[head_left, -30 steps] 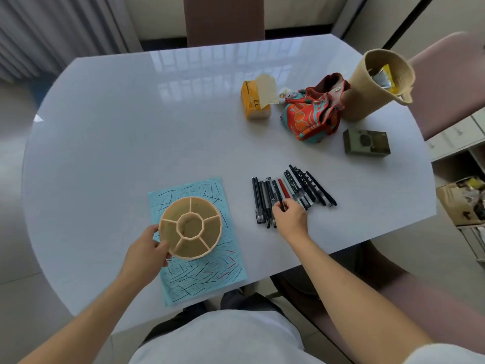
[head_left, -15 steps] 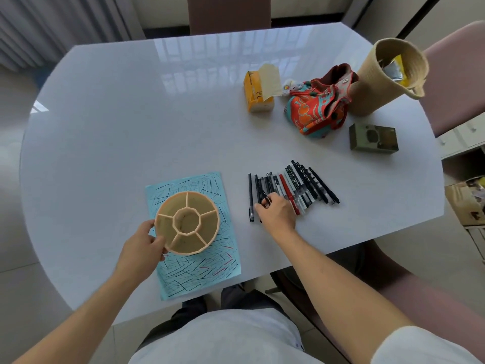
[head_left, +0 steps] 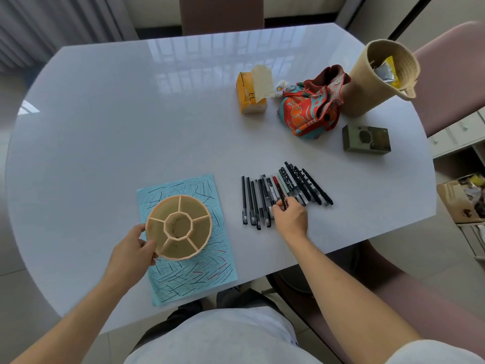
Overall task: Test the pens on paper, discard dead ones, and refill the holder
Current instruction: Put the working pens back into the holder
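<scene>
No legible text from here: the orange tissue box [head_left: 248, 99] has print on its side, too small to read. Same for the markings on the pen barrels.

Surface is a glossy pale table [head_left: 110, 122] with rounded corners, window reflection at the far side. Curtain far left, chairs at the far edge and right, cardboard box on the floor at right.

Left hand [head_left: 131, 254] grips the rim of the tan divided holder [head_left: 179, 227], fingers curled round its near-left wall; compartments look empty. Holder stands on the scribbled blue paper [head_left: 207, 274], near the table's front edge.

Right hand [head_left: 291, 218] pinches the near end of a red-and-black pen [head_left: 279, 191] in the row of pens [head_left: 262, 200], just right of the paper.

Far right: patterned pouch [head_left: 311, 111], woven basket [head_left: 372, 80], olive box [head_left: 367, 139]. I see open tabletop left and centre.
</scene>
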`<action>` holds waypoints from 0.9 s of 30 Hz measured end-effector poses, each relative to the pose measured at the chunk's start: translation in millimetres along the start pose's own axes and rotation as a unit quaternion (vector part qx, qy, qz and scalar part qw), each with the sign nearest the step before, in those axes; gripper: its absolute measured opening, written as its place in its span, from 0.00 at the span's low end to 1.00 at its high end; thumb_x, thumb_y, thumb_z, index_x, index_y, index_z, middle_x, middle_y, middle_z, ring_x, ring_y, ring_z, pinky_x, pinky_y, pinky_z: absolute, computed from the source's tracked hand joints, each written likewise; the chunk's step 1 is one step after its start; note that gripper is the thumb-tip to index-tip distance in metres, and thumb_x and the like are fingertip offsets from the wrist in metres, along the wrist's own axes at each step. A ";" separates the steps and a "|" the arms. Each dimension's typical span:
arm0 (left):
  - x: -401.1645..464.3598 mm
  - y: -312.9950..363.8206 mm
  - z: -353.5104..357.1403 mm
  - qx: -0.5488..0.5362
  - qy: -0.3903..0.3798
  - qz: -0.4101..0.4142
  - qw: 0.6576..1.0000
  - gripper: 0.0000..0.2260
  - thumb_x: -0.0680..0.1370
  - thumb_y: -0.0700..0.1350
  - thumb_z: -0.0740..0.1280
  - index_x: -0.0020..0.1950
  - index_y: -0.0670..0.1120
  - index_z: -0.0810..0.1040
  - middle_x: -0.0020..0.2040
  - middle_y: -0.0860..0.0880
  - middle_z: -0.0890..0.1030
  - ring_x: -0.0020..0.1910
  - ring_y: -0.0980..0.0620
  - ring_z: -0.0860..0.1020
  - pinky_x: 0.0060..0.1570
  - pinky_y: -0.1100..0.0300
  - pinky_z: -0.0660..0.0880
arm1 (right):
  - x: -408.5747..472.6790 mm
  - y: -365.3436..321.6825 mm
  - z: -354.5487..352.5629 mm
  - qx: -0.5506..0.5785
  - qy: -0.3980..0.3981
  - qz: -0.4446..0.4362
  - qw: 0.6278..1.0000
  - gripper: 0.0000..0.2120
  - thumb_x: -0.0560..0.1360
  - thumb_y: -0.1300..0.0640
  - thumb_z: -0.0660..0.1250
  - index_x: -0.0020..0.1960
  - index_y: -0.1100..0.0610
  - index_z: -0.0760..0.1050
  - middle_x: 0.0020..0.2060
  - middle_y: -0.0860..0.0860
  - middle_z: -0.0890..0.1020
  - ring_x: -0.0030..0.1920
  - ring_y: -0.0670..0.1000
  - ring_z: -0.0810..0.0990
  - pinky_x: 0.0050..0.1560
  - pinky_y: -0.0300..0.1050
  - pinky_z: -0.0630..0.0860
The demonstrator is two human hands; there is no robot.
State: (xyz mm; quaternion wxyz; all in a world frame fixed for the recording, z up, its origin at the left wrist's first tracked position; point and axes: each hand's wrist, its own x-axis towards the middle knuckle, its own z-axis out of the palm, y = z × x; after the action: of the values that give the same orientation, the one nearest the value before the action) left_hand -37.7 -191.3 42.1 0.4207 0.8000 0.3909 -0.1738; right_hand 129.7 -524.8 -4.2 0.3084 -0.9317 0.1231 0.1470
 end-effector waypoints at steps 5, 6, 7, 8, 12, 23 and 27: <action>4.8 0.6 -2.1 0.004 -0.001 0.006 1.000 0.15 0.80 0.46 0.63 0.66 0.56 0.74 0.33 0.52 0.84 0.33 0.54 0.83 0.35 0.55 0.76 | -1.7 -2.3 2.4 -0.025 -0.013 -0.012 1.000 0.04 0.78 0.57 0.68 0.44 0.53 0.76 0.36 0.50 0.81 0.35 0.50 0.80 0.30 0.39 0.70; 5.5 1.1 -2.3 0.007 0.000 0.007 1.000 0.15 0.80 0.46 0.62 0.66 0.56 0.74 0.33 0.52 0.84 0.33 0.54 0.83 0.34 0.56 0.76 | -1.7 -3.0 2.6 -0.030 -0.013 -0.015 0.999 0.04 0.77 0.57 0.68 0.44 0.54 0.76 0.37 0.50 0.81 0.35 0.50 0.80 0.30 0.39 0.70; 6.1 1.6 -2.3 0.010 0.001 0.009 1.000 0.15 0.80 0.46 0.62 0.66 0.56 0.74 0.33 0.52 0.84 0.33 0.54 0.83 0.34 0.56 0.76 | -1.5 -3.6 2.8 -0.035 -0.014 -0.019 0.999 0.04 0.77 0.57 0.68 0.44 0.54 0.76 0.37 0.50 0.81 0.35 0.50 0.80 0.30 0.40 0.71; 6.4 2.0 -2.4 0.012 0.000 0.011 1.000 0.15 0.80 0.46 0.62 0.66 0.56 0.73 0.33 0.52 0.84 0.33 0.54 0.83 0.34 0.56 0.75 | -1.3 -3.8 2.9 -0.038 -0.015 -0.023 0.999 0.04 0.77 0.57 0.68 0.44 0.53 0.76 0.37 0.49 0.81 0.36 0.49 0.80 0.31 0.40 0.72; 6.8 3.1 -2.6 0.013 -0.003 0.014 1.000 0.15 0.81 0.46 0.62 0.68 0.55 0.73 0.34 0.51 0.84 0.35 0.53 0.83 0.32 0.57 0.75 | -2.3 -2.6 4.7 -0.046 -0.014 -0.037 0.998 0.05 0.76 0.55 0.71 0.44 0.51 0.75 0.36 0.45 0.79 0.36 0.47 0.79 0.30 0.38 0.70; 6.5 5.5 -3.0 0.002 -0.014 0.017 1.000 0.15 0.81 0.46 0.62 0.67 0.55 0.73 0.36 0.50 0.84 0.35 0.53 0.83 0.32 0.59 0.74 | -8.4 -22.1 6.4 0.116 -0.017 -0.030 0.993 0.13 0.81 0.55 0.63 0.41 0.60 0.77 0.32 0.52 0.79 0.31 0.49 0.74 0.32 0.46 0.72; 2.2 11.4 -6.8 -0.012 -0.019 0.022 1.000 0.16 0.81 0.47 0.62 0.68 0.56 0.74 0.37 0.51 0.84 0.34 0.55 0.83 0.30 0.65 0.73 | -26.9 -64.0 7.3 0.252 -0.085 -0.041 0.963 0.14 0.77 0.45 0.64 0.43 0.51 0.84 0.34 0.43 0.81 0.37 0.44 0.78 0.41 0.48 0.75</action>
State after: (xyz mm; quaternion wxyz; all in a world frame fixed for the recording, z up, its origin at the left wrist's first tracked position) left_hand -27.8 -188.6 50.8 0.4415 0.7997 0.3672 -0.1753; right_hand 123.8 -466.7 34.1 0.5485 -0.8121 0.0908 0.1772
